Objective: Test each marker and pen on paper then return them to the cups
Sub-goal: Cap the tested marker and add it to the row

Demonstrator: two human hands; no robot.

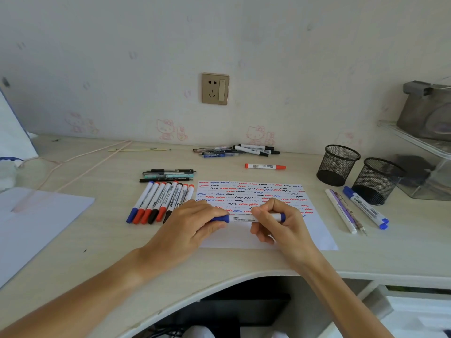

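We see a blue marker (246, 218) held level above the near part of the paper (251, 211), its blue cap end in the left hand (192, 223) and its white barrel in the right hand (280, 220). The left grip is clamped around the cap, fingers curled over it; the right grip is clamped on the barrel, thumb on top and fingers wrapped below, with the blue tail end showing past the knuckles.

The paper lies flat on the table (109, 245), its far part covered with rows of red, blue and black squiggles, its near strip blank. Just left of the paper we see a row of capped markers (158, 203) lying side by side, with blue, red and black caps. Behind that row lies a small bunch of pens (168, 175). Further back, near the wall, we see another cluster of pens and markers (236, 150), and a single red marker (265, 166) lies apart between that cluster and the paper.

To the right stand two black mesh cups (338, 164), upright and close together. In front of them lie two blue markers (366, 208) and, beside these, a few slim pens (344, 211). A wall socket (215, 89) sits above the table.
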